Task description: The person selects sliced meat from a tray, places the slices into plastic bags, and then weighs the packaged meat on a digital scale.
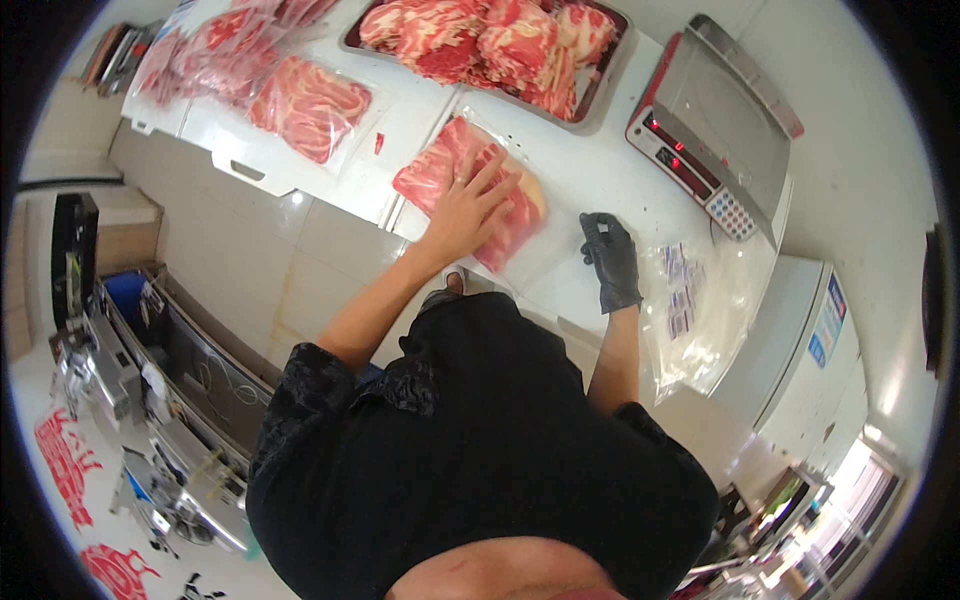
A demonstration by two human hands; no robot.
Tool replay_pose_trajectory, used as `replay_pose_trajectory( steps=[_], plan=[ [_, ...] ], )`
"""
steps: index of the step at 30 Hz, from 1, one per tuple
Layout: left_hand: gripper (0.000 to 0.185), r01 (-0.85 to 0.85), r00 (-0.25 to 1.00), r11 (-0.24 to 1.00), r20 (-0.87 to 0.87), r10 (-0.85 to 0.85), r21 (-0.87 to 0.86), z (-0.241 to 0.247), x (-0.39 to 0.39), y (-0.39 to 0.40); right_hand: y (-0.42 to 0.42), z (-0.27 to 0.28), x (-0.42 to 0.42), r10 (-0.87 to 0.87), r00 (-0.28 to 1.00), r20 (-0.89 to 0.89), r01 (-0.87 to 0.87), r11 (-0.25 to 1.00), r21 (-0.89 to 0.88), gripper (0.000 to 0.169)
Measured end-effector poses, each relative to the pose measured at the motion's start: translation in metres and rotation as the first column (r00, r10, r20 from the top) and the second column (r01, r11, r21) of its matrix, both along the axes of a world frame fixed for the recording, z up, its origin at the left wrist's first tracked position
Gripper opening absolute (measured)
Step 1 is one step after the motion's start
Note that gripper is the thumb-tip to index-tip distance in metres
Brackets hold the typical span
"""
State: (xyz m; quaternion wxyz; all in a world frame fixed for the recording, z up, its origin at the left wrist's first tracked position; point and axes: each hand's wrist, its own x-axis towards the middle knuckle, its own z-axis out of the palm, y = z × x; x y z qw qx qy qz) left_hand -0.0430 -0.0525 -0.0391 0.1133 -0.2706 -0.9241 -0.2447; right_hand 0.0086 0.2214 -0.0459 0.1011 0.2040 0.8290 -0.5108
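Spread flat, my bare left hand (480, 199) presses on a clear plastic bag of sliced raw meat (435, 172). The slices are red with pale fat, and the bag lies flat on the white table (592, 176). My right hand (611, 259), in a black glove, rests on the table to the right of this bag, its fingers curled. A small white patch shows at its fingertips; whether it is a held thing or the table behind is unclear. Beside that hand lies a stack of clear plastic bags (705, 315) with printed marks.
A tray (607, 97) heaped with sliced raw meat (517, 45) stands at the far side. Right of it is a red digital scale (705, 135) with lit digits. More bagged meat (311, 109) lies at left. A white cabinet (787, 337) stands near the table's right end.
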Motion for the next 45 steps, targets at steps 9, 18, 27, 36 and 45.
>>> replay_pose_trajectory(
  steps=[9,18,27,36,45],
  plan=[
    [0.057,-0.553,0.258,0.786,0.954,-0.152,0.275,-0.048,0.129,0.007,0.026,-0.022,-0.042,0.346,0.926,0.148,-0.255,0.866,-0.431,0.026],
    [0.036,-0.663,0.342,0.455,0.781,-0.522,0.594,-0.035,0.141,0.006,0.002,0.035,-0.026,0.501,0.855,-0.131,-0.505,0.750,-0.427,0.029],
    [0.039,-0.661,0.597,-0.283,0.258,-0.760,0.695,0.126,0.125,-0.144,-0.148,0.096,-0.028,0.123,0.929,-0.349,-0.369,0.371,-0.852,0.017],
    [0.037,-0.496,0.850,-0.418,0.325,-0.415,0.761,0.142,0.186,-0.360,-0.438,0.112,-0.055,0.360,0.909,-0.208,-0.345,0.373,-0.861,0.016],
    [0.036,-0.277,0.912,-0.657,0.407,0.049,0.701,0.104,0.208,-0.521,-0.660,0.093,-0.072,0.739,0.656,-0.155,-0.476,0.245,-0.845,0.018]
  ],
)
